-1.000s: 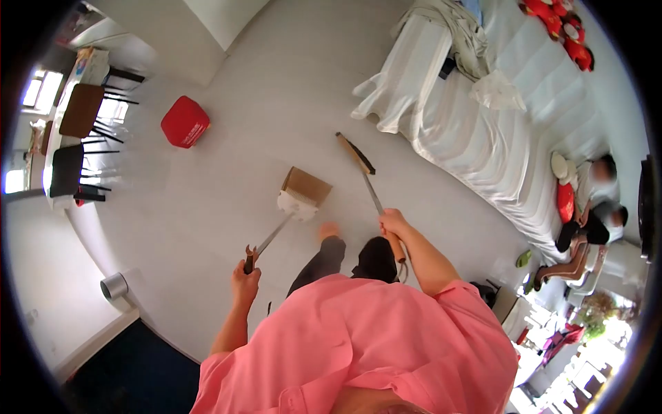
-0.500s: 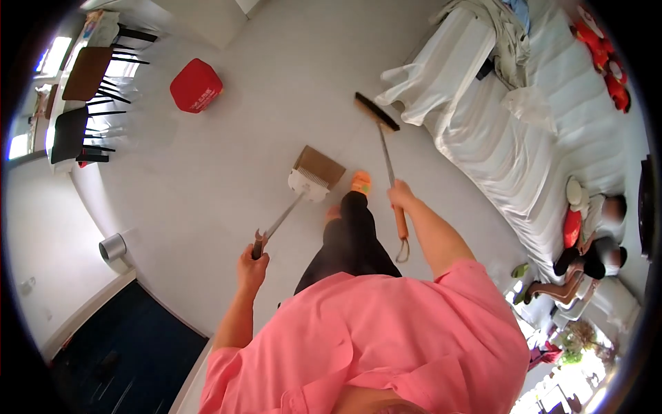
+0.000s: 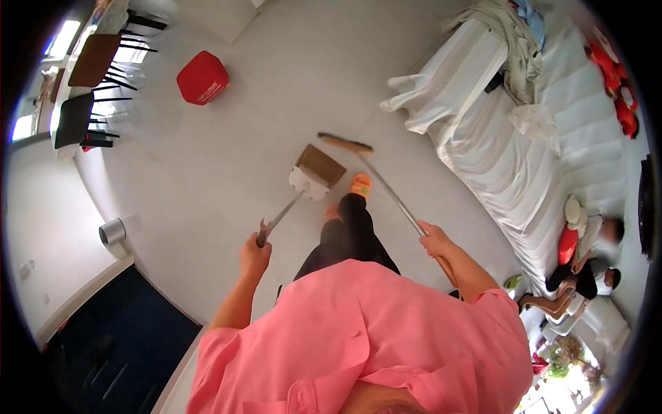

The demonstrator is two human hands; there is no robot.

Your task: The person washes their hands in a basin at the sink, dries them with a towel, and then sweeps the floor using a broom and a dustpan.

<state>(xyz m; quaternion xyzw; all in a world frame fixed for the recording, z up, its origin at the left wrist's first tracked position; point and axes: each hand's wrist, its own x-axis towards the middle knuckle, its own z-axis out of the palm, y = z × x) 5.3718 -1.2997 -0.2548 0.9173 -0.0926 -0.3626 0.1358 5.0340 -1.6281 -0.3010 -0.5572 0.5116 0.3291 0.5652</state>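
My left hand (image 3: 256, 252) is closed around the dark upper end of a dustpan handle. The dustpan (image 3: 318, 168), brown with a white toothed rim, rests on the floor ahead of my feet. My right hand (image 3: 437, 241) grips the long metal and wooden handle of a broom. The broom head (image 3: 345, 143), wooden with dark bristles, is on the floor just beyond the dustpan, with a small gap between them. My foot in an orange slipper (image 3: 360, 185) is close to the right side of the dustpan.
A red stool-like box (image 3: 203, 78) stands at the upper left, near chairs (image 3: 94, 61) by a table. A bed with white covers (image 3: 483, 131) runs along the right, with clothes (image 3: 518, 62) on it. Two people (image 3: 593, 259) sit at the far right. A dark mat (image 3: 121, 338) lies lower left.
My right hand has moved right and back towards my body. The broom head has swung left and nearer, to beside the dustpan. The dustpan has hardly moved since half a second ago.
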